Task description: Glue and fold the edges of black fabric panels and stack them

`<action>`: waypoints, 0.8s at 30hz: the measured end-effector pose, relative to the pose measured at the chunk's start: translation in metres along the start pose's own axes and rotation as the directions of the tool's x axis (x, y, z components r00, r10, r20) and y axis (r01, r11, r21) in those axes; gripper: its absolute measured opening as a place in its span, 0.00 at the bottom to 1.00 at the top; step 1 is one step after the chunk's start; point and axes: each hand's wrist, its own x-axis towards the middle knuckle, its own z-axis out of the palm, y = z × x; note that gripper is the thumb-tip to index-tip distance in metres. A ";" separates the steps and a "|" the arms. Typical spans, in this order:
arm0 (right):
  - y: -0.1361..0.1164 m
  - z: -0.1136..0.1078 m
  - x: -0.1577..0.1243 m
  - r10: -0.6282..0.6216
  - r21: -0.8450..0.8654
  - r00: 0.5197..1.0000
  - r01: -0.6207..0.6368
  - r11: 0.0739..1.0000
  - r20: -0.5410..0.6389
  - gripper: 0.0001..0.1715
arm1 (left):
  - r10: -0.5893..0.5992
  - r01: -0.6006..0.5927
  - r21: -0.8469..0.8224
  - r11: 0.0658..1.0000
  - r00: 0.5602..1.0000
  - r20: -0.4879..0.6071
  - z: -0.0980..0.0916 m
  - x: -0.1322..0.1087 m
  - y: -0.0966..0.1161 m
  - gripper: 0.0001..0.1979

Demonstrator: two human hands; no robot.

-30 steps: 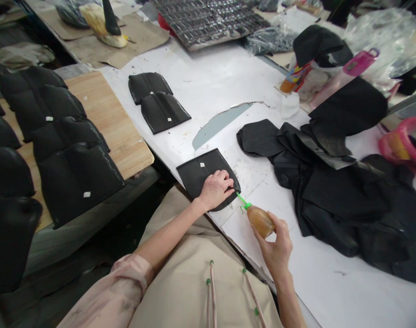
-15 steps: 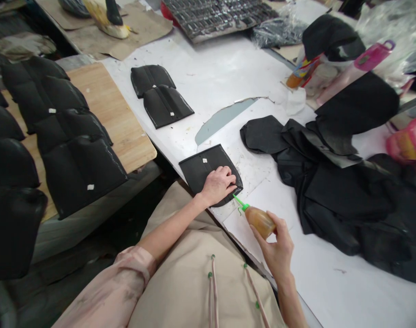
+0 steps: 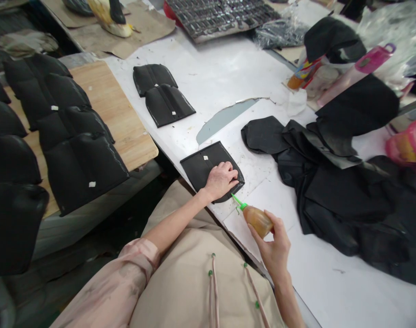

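Note:
My right hand [image 3: 275,243] is closed round a squeeze bottle [image 3: 257,220] of amber-brown liquid with a green nozzle. The nozzle tip is at the curved edge of a flat black leather-like piece [image 3: 199,169] on the white table, close to the table's near edge. My left hand [image 3: 221,181] is closed on that piece, its fingers bent and its thumb near the curved end, hiding part of the surface. A small white tag sits near the far side of the piece.
Two similar black pieces [image 3: 169,105] lie farther back. Several more overlap on a wooden board [image 3: 126,127] at left. A heap of black fabric [image 3: 344,196] covers the right side. Behind it are a pink bottle [image 3: 368,61] and a pink container [image 3: 408,146].
The nozzle tip has shifted slightly left along the curved edge of the black piece, and my right hand moved with it. My left hand stays on the piece.

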 end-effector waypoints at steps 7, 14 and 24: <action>-0.001 0.000 0.001 0.025 0.002 1.000 -0.025 1.000 -0.004 0.28 | 0.097 -0.093 -0.036 0.995 0.987 0.126 -0.029 -0.023 -0.011 0.15; 0.002 0.000 0.000 0.014 -0.002 1.000 -0.014 1.000 0.005 0.29 | 0.138 -0.117 -0.141 0.983 0.979 0.148 -0.033 -0.061 -0.030 0.12; -0.004 0.002 -0.004 -0.049 -0.008 0.998 0.049 0.999 0.037 0.29 | 0.068 -0.058 -0.169 0.984 0.996 0.055 -0.020 -0.061 -0.026 0.08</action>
